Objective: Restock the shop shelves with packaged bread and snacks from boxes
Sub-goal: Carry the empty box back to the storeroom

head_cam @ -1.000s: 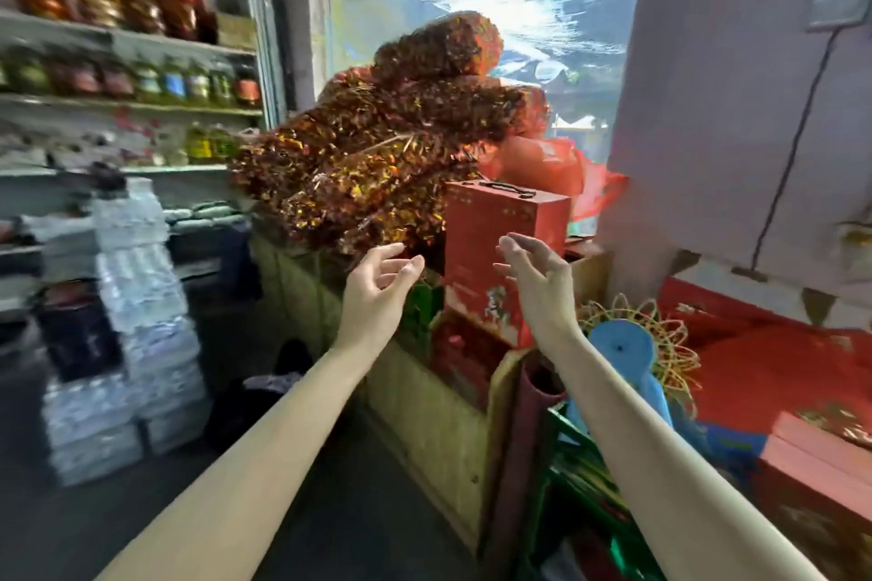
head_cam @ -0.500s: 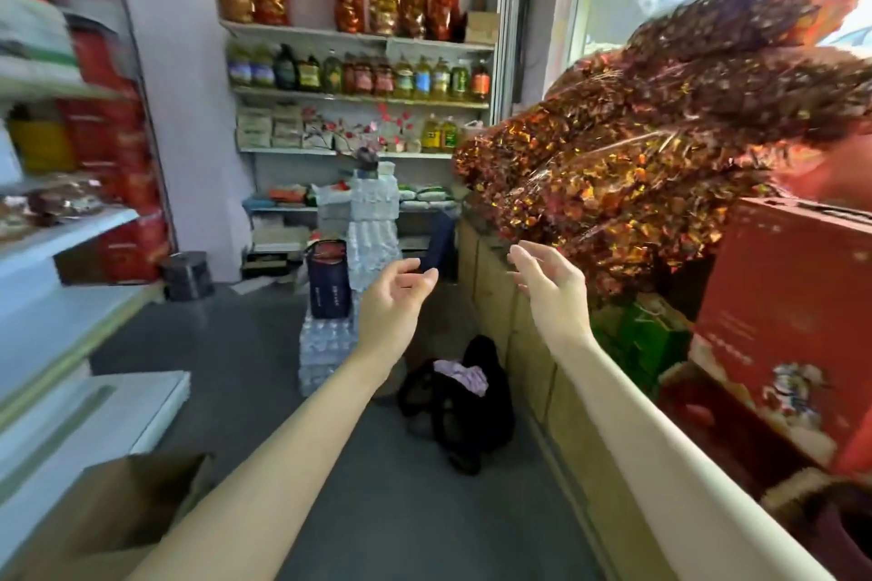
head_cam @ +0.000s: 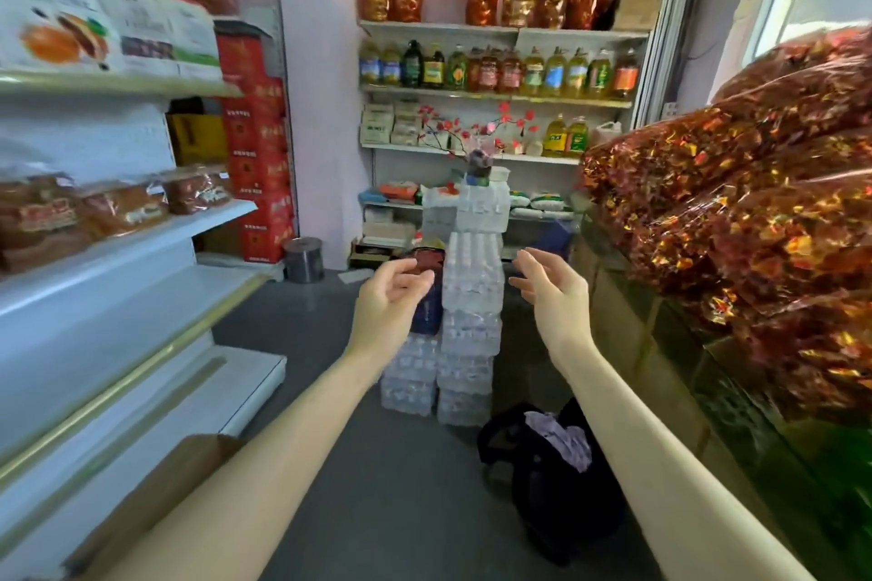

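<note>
My left hand (head_cam: 384, 302) and my right hand (head_cam: 552, 288) are raised in front of me over the aisle, palms facing each other, fingers loosely spread, holding nothing. Packaged bread (head_cam: 122, 208) lies in a row on the middle board of the white shelf unit (head_cam: 118, 316) at my left. A brown cardboard box (head_cam: 155, 500) sits on the floor at the foot of that unit, by my left forearm. Its inside is hidden.
A tall stack of bottled-water packs (head_cam: 472, 297) stands in the aisle behind my hands. A dark bag (head_cam: 561, 472) lies on the floor. Red-gold foil snack bags (head_cam: 736, 231) pile up on the counter at right. Oil bottles (head_cam: 495, 71) fill the back shelves.
My view has swung left, from the counter with the red gift box to the aisle and the white shelf unit. Both hands stay raised and empty.
</note>
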Demonstrator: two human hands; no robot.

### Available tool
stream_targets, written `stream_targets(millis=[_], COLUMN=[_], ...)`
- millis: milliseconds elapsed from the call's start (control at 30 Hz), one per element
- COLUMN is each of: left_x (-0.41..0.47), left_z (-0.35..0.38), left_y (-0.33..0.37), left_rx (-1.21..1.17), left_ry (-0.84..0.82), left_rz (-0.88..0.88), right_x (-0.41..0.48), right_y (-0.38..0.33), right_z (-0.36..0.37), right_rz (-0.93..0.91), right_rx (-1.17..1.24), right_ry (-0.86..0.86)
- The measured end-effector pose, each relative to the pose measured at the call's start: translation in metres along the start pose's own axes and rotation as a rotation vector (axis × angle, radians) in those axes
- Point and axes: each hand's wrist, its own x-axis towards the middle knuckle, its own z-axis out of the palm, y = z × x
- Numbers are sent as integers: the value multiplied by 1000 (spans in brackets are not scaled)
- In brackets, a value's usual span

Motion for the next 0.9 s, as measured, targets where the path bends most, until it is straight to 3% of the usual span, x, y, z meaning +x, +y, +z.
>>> stream_targets(millis=[200,600,900], left_x=[80,288,346], left_z=[-42,-192,-301], left_y=[-55,-182,-254], left_rx=[85,121,182], left_ry=[136,424,672], left_rz=[-24,-117,-227], right_x=[68,217,247], right_y=[41,133,175], right_z=[95,386,559], right_rz=[45,63,94], right_rx=[46,48,71], right_ry=[-140,-455,-771])
